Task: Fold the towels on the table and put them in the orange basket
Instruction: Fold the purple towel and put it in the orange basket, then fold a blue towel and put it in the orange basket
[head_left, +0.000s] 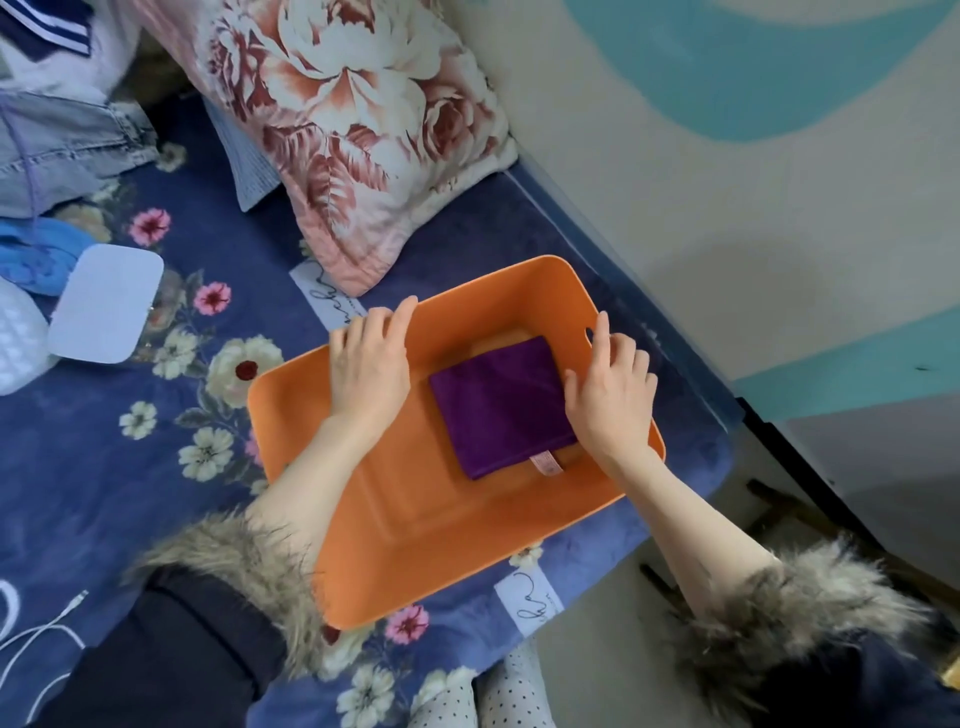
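Observation:
An orange basket (415, 540) sits on a blue floral blanket. Inside it a folded purple towel (498, 405) with a small pink label lies flat on another folded cloth, of which only a tan edge shows. My left hand (371, 364) rests with relaxed fingers on the basket's far left rim. My right hand (613, 395) hovers over the towel's right edge near the basket's right wall, fingers loosely spread and holding nothing.
The blue floral blanket (156, 467) covers the surface. A floral pillow (363, 130) lies behind the basket. A white box (106, 304), blue cloth and folded denim (67, 150) sit at the left. A white cable (36, 639) lies near the bottom left. The wall runs along the right.

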